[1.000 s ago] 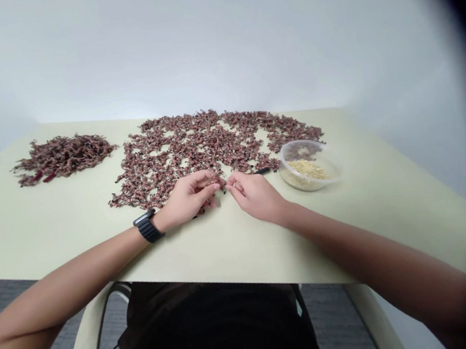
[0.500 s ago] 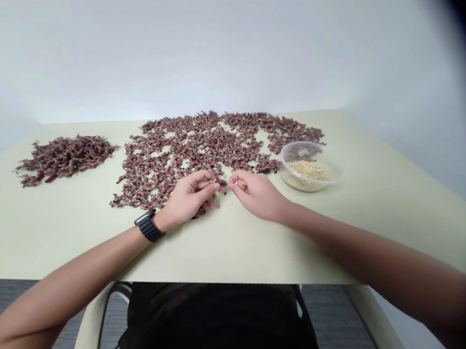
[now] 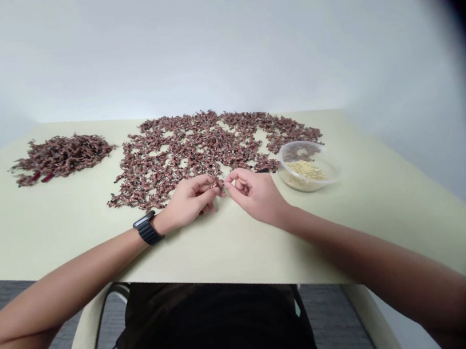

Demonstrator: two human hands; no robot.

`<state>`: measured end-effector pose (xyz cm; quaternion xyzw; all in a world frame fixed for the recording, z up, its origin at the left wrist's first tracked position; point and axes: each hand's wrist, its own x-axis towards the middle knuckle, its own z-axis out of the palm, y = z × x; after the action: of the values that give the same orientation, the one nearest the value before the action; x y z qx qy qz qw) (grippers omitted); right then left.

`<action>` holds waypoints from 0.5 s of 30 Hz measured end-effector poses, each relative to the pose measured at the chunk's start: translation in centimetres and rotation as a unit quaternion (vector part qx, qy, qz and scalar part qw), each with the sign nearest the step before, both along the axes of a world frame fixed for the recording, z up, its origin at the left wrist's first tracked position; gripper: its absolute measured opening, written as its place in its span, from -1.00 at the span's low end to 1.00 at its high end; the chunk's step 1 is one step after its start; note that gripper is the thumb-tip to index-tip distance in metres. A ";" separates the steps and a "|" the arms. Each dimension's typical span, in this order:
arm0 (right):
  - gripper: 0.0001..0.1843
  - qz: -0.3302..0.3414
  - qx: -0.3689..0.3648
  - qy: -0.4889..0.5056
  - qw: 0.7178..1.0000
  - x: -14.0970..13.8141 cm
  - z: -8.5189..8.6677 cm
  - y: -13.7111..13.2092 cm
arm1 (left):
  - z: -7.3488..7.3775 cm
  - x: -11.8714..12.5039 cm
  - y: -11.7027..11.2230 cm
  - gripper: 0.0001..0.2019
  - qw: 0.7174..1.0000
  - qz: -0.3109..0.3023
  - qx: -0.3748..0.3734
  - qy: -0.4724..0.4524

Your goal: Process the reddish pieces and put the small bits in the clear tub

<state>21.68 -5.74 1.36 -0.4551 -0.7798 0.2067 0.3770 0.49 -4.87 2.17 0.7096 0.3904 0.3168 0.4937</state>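
Left hand point(image 3: 188, 200) pinching a small reddish-brown dried piece point(image 3: 215, 184) at the edge of the spread layer point(image 3: 178, 153). Right hand point(image 3: 257, 196) curled just beside it, near a clear plastic tub point(image 3: 308, 178) of pale granules point(image 3: 307, 170) on the surface point(image 3: 49, 223).

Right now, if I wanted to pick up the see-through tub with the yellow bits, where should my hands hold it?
Hold the rim of the clear plastic tub on its right side, coming from the right over the table. The round rim looks easy to pinch there. The far side sits up against the reddish-brown pieces, so reaching from there could disturb them.
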 end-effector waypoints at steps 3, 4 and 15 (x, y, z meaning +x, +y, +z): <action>-0.85 0.009 0.015 -0.010 1.000 -0.1 0.0 -0.3 | -0.1 -0.1 0.0 -0.70 1.000 -0.003 0.023 0.013; -0.85 0.011 0.020 -0.011 1.000 -0.1 0.0 -0.3 | -0.1 -0.1 -0.1 -0.71 0.999 -0.004 0.029 0.017; -0.86 0.009 0.027 -0.028 0.999 -0.3 -0.2 -0.3 | -0.1 0.1 -0.1 -0.73 0.997 -0.022 0.063 0.036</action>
<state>21.33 -6.05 1.19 -0.4433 -0.7995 0.1762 0.3651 0.55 -5.00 2.05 0.7587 0.3711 0.3041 0.4407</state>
